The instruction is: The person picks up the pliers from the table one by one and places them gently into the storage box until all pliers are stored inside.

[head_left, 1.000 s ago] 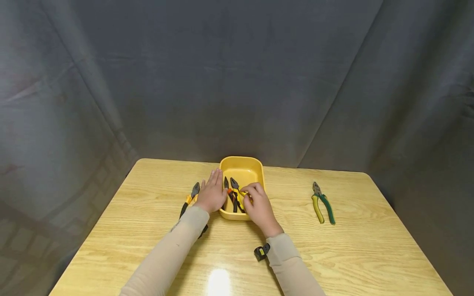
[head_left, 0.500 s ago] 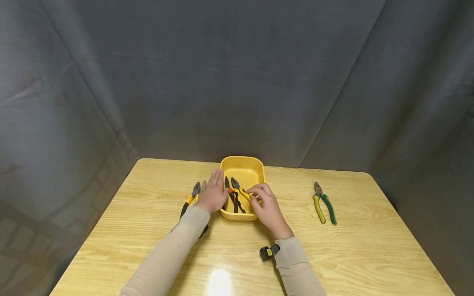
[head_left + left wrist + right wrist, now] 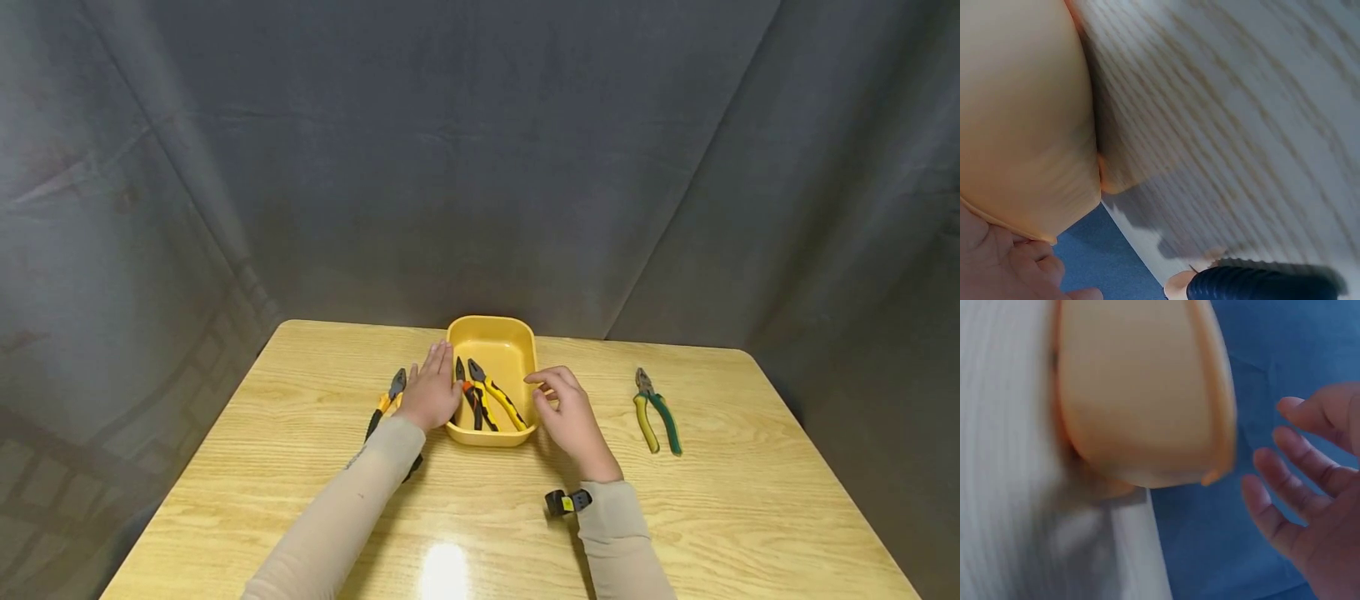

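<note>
Smooth plastic box [image 3: 491,329]; glossy wood-grain table [image 3: 750,483]; matt cloth backdrop [image 3: 480,167].

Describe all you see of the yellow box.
The yellow box is open-topped and looks plastic, with rounded corners. It sits upright on the table, near the far edge. Yellow-and-black pliers and black-and-orange pliers lie inside. The left hand rests against its left side; the right hand is by its right side.

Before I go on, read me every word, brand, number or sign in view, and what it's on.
No text is readable.
Dark mark on the left sleeve: too small to tell whether it is writing.
Yellow patch on the black wrist device: too small to read.
Yellow box and yellow-and-black pliers: no legible lettering.
</note>
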### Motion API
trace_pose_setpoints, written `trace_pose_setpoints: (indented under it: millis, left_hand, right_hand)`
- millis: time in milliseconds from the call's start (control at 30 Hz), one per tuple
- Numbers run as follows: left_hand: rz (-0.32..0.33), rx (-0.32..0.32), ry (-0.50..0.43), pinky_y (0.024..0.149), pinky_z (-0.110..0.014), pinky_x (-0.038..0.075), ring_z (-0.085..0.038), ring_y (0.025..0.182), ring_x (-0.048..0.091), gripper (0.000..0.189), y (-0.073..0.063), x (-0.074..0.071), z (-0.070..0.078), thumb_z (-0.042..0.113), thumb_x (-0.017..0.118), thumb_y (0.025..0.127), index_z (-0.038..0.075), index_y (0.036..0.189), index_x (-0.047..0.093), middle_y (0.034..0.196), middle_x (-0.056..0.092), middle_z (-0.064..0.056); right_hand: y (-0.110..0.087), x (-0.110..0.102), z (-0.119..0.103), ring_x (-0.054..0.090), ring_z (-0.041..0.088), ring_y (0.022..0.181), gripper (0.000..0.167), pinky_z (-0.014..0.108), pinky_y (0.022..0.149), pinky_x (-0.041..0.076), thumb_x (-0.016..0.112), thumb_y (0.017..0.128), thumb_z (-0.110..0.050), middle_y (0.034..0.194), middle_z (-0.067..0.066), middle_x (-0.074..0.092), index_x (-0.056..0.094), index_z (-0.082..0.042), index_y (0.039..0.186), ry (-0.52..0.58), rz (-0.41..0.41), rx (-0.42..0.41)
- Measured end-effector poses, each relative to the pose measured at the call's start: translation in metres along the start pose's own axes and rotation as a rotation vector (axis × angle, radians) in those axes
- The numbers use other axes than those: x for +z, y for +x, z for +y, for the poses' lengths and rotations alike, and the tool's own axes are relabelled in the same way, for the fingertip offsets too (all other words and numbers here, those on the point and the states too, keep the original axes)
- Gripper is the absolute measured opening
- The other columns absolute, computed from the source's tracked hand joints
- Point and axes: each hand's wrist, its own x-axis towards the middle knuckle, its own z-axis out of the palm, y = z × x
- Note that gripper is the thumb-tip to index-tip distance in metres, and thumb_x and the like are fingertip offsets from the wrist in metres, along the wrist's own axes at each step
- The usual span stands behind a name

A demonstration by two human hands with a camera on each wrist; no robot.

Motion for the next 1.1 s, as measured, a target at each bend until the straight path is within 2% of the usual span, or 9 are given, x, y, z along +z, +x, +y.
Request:
trace_pose_setpoints:
  millis: [300, 633, 1100]
  left_hand:
    - [0.005, -0.003, 0.015, 0.123, -0.055, 0.011, -0.026, 0.156, 0.003, 0.068, -0.001, -0.001, 0.001, 0.035, 0.041, 0.109, 0.005, 0.163, 0.010, 0.170, 0.006, -0.010]
    - [0.005, -0.003, -0.005, 0.123, -0.055, 0.010, -0.026, 0.156, 0.003, 0.068, -0.002, 0.000, 0.002, 0.034, 0.041, 0.109, 0.006, 0.163, 0.009, 0.170, 0.006, -0.010]
    - [-0.001, 0.002, -0.007, 0.124, -0.055, 0.010, -0.026, 0.156, 0.003, 0.068, -0.002, 0.000, 0.000, 0.034, 0.040, 0.110, 0.006, 0.163, 0.009, 0.170, 0.006, -0.010]
  right_hand:
    - [-0.003, -0.020, 0.010, 0.063, 0.029, 0.100, 0.023, 0.046, 0.085, 0.055, 0.059, 0.098, 0.000, 0.118, 0.013, 0.063, 0.068, -0.001, 0.120, -0.076, -0.032, 0.059]
    - [-0.007, -0.034, 0.020, 0.062, 0.031, 0.102, 0.026, 0.048, 0.087, 0.054, 0.058, 0.100, -0.003, 0.117, 0.015, 0.062, 0.066, -0.001, 0.124, -0.122, -0.028, 0.130]
    - [-0.010, -0.049, 0.031, 0.062, 0.035, 0.102, 0.028, 0.051, 0.086, 0.054, 0.056, 0.101, -0.002, 0.116, 0.020, 0.061, 0.064, 0.004, 0.127, -0.149, -0.023, 0.158]
